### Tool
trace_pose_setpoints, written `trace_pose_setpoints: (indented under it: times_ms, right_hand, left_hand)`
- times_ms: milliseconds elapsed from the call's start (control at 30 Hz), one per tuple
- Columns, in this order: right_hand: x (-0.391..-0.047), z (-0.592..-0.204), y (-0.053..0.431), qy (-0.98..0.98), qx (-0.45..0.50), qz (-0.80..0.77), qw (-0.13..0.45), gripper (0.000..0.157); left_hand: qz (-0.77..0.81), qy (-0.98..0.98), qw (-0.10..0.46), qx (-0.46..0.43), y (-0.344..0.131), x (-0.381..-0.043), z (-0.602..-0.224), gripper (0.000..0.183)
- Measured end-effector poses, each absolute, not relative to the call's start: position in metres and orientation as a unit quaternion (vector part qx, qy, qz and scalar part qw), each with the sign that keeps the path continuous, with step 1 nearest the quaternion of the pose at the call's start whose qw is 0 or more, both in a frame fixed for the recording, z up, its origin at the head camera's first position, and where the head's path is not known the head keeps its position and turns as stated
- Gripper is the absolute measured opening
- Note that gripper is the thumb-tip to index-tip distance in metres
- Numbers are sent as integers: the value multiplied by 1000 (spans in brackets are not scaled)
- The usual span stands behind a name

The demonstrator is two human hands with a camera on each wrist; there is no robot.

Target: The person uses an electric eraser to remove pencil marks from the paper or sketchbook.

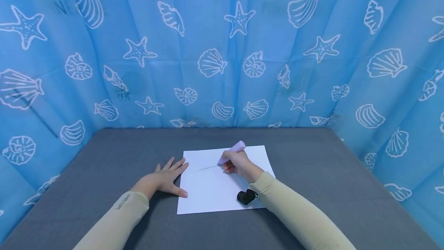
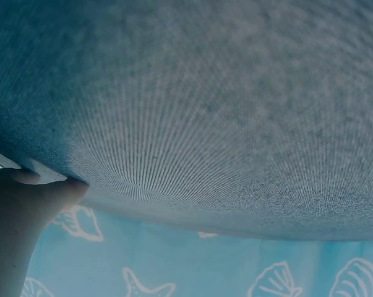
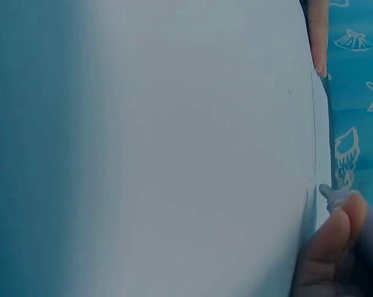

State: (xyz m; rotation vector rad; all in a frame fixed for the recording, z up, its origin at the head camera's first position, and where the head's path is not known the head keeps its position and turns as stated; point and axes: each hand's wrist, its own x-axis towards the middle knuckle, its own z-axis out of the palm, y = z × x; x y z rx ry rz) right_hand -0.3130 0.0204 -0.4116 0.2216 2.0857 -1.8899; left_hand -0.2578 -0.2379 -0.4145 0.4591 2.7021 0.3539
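A white sheet of paper lies on the grey table, with a faint thin line drawn across its upper part. My right hand pinches a chunky light purple marker between thumb and fingers, its tip right at the right end of that line. In the right wrist view the grey tip of the marker shows close over the sheet, beside the fingers. Fingers spread, my left hand rests at the sheet's left edge, thumb and fingertips on the paper.
Grey cloth covers the table, which reaches back to a blue curtain printed with white shells and starfish. A small black wrist camera hangs under the right wrist, over the paper's lower right part.
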Motion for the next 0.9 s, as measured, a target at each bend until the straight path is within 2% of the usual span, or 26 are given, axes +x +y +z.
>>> trace_pose_setpoints:
  times_ms: [133,367,900]
  right_hand:
    - [-313,-412,20,724,90,-669,142,21]
    - [-313,-412,19,729,69,-659,172,18]
    - [-312,-412,19,739,53,-647,178,21]
  left_hand:
    - [122,961,188,163,-236,-258,-415,112]
    - [119,962,187,162,-236,-260,-416,112]
    - [119,961,188,162,-237,-259,-415,112]
